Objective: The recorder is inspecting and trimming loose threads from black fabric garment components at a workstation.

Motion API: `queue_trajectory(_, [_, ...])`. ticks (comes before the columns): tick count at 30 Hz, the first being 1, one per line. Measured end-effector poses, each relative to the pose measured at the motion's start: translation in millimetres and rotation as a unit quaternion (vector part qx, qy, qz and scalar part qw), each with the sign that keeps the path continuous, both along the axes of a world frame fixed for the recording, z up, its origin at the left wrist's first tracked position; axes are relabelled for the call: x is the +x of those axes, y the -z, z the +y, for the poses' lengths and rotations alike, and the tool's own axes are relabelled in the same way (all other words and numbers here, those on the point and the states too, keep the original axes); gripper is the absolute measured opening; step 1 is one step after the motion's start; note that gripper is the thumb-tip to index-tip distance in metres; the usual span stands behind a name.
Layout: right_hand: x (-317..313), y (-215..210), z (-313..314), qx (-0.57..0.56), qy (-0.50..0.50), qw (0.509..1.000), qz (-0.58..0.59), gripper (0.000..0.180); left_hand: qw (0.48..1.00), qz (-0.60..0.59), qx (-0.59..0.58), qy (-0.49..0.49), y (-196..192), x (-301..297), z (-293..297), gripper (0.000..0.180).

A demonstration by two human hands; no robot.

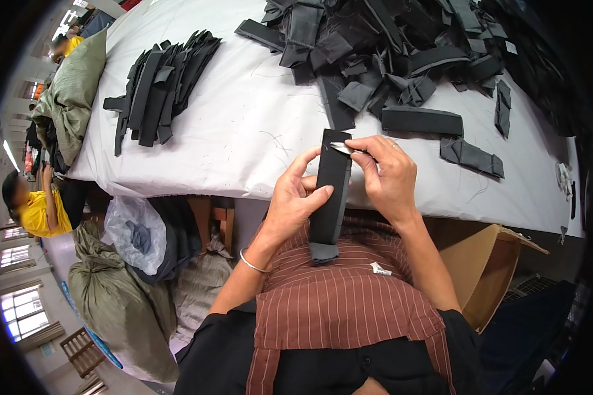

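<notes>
A long black fabric strip (331,191), with a folded grey end at the bottom, stands nearly upright in front of my apron. My left hand (295,197) grips it from the left, thumb pressed on its face and fingers behind. Close to the strip's top, my right hand (387,172) pinches small silvery thread snips (341,148) whose pointed tip lies over the fabric. The far side of the strip is hidden.
A big heap of black fabric pieces (375,46) covers the back right of the white-covered table (244,131). Bundled strips (161,89) lie at the left. Single pieces (422,121) and loose threads lie nearer. Below are an open cardboard box (481,270) and stuffed sacks (115,303). A person in yellow (43,207) is far left.
</notes>
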State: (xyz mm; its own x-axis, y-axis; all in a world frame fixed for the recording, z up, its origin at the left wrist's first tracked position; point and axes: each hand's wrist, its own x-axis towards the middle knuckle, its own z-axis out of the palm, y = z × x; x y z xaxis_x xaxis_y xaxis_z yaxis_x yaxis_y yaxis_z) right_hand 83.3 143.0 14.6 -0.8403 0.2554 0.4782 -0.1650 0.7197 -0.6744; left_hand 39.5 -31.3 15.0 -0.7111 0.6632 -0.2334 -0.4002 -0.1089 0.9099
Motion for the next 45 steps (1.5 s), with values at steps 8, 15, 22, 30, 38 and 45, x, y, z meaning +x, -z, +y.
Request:
queue_trajectory(8, [1, -14, 13, 0.029, 0.01, 0.999, -0.012, 0.016, 0.998, 0.037, -0.038, 0.015, -1, 0, 0, 0.056])
queue_trajectory(15, [4, -22, 16, 0.109, 0.004, 0.993, -0.043, 0.024, 0.962, 0.205, -0.178, 0.01, 2, 0, -1, 0.057])
queue_trajectory(22, [-4, -18, 16, 0.034, -0.067, 0.99, -0.118, 0.025, 0.862, 0.43, -0.268, 0.022, 0, 2, 2, 0.055])
queue_trajectory(30, [-7, 9, 29, -0.286, -0.034, 0.953, -0.092, 0.004, 0.882, 0.368, -0.285, 0.071, -5, -3, 2, 0.054])
queue_trajectory(38, [6, -14, 32, -0.095, -0.043, 0.993, -0.06, 0.018, 0.994, 0.025, -0.082, 0.07, 1, -8, -7, 0.06])
queue_trajectory(45, [6, -15, 35, 0.092, -0.073, 0.992, -0.044, 0.014, 0.99, -0.06, -0.083, 0.101, -10, -10, -7, 0.062])
